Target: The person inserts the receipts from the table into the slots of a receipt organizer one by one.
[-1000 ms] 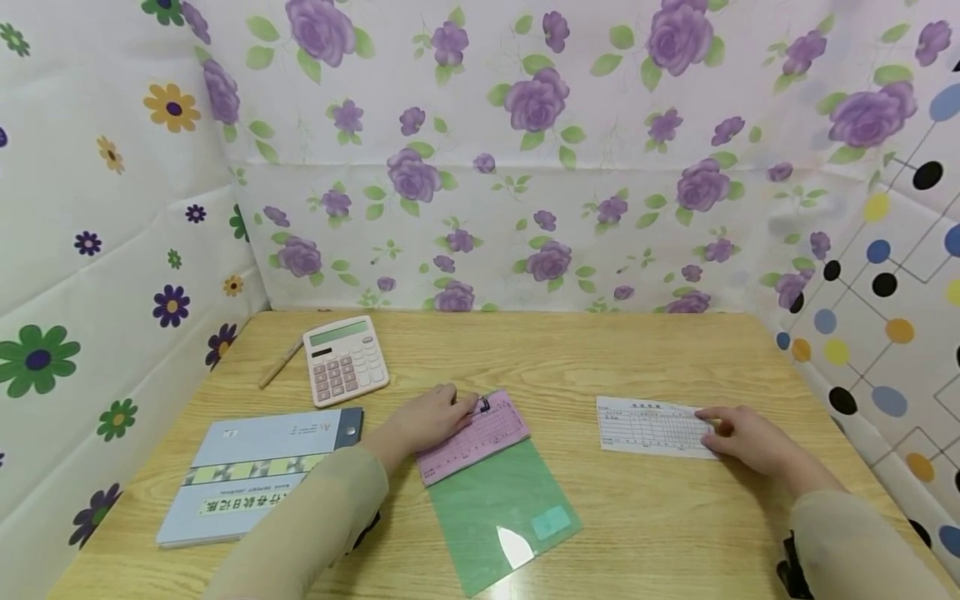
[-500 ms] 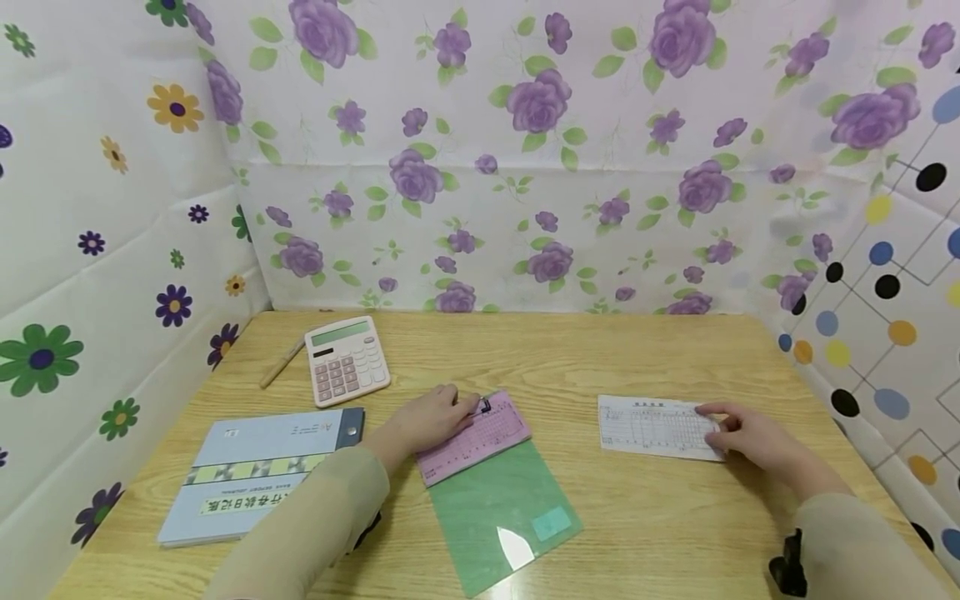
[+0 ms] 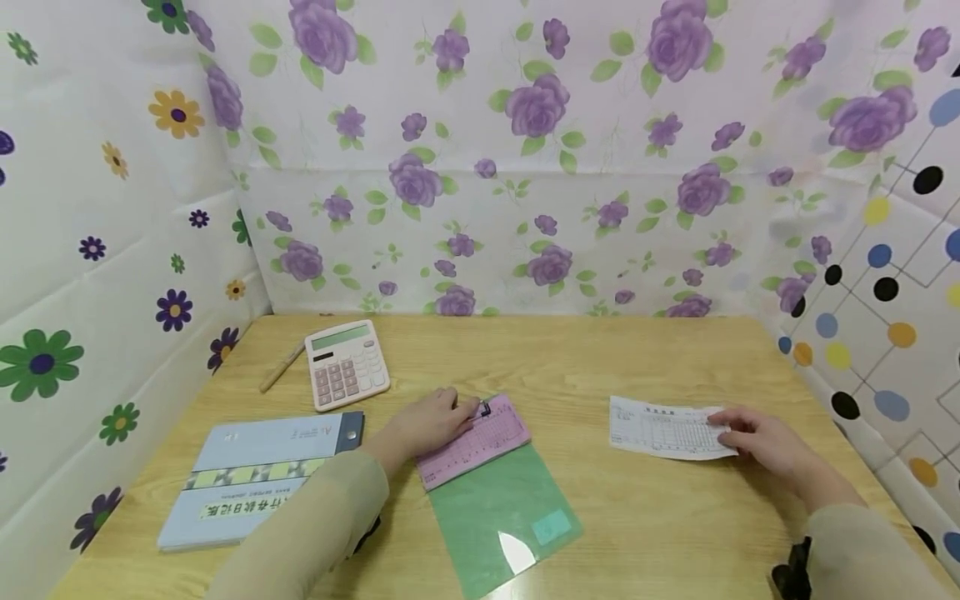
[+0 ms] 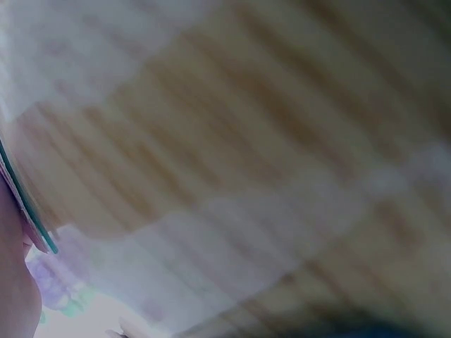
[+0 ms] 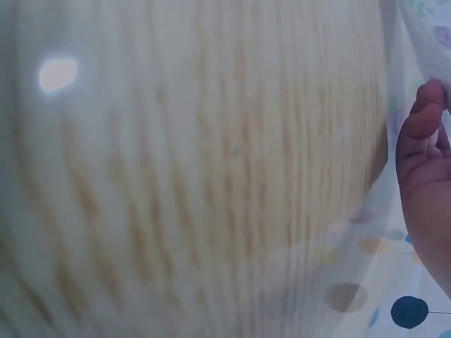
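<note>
A pink printed form [image 3: 476,446] lies over the top end of a green see-through clipboard [image 3: 502,508], beside a small black clip [image 3: 486,408]. My left hand [image 3: 427,423] grips the clipboard's upper left edge over the pink form, its fingertips near the clip; the thumb is hidden. In the left wrist view, only part of that left hand [image 4: 15,282] shows beside the board's green edge [image 4: 32,201]. To the right, my right hand [image 3: 765,442] pinches the right end of a white printed slip [image 3: 660,429], slightly bowed. The right wrist view shows this right hand [image 5: 426,162] with bent fingers.
A blue account book [image 3: 255,475] lies at the left, partly behind my left forearm. Farther back are a pink calculator [image 3: 347,367] and a tan pen [image 3: 283,365] on the wooden table [image 3: 570,358]. Patterned cloth walls [image 3: 480,225] enclose the back and sides.
My right hand has shifted slightly right with the white slip, which has become more bowed. My left hand, the pink form and the clipboard have stayed in place.
</note>
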A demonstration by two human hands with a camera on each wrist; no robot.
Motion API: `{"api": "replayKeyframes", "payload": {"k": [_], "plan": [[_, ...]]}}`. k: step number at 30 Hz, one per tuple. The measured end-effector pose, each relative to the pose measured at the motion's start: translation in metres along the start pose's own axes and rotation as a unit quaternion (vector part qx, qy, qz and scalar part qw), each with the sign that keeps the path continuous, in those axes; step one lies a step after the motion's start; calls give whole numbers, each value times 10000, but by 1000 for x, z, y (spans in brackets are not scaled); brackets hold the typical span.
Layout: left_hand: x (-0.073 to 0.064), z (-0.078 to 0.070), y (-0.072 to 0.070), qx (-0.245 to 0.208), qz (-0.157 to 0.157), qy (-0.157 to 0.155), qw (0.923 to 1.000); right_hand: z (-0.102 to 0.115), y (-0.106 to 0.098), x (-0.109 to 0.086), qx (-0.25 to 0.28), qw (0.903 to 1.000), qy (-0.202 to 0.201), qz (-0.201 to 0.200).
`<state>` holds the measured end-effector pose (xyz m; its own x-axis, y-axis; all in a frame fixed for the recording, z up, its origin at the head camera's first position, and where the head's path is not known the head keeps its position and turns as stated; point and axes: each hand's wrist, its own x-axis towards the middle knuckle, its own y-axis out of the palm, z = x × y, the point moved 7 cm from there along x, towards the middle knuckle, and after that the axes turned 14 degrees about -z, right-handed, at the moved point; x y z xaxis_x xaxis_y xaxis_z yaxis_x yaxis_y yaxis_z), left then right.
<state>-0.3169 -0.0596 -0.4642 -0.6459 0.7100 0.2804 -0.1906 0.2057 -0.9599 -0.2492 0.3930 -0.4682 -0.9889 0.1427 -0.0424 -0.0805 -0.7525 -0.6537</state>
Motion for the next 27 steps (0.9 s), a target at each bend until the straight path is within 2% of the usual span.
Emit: {"api": "replayKeyframes", "payload": {"k": [6,11,17,22,27], "plan": [[-2,-1,2,39,-136,75,9999,-3,2,-2,126,9998,121,-34],[-1,0,1,85,-161,78,9998,-4,2,2,-352,9993,62,-110],[-1,0,0,102,-63,80,9999,0,1,4,-999,9937,-342,-387],[-1,-1,0,78,-9,23,10000,5,-2,3,-891,9940,-355,-524],[-1,-1,1,114,4,-3,9999,13,-1,5,-541,9966,-318,-536]]}}
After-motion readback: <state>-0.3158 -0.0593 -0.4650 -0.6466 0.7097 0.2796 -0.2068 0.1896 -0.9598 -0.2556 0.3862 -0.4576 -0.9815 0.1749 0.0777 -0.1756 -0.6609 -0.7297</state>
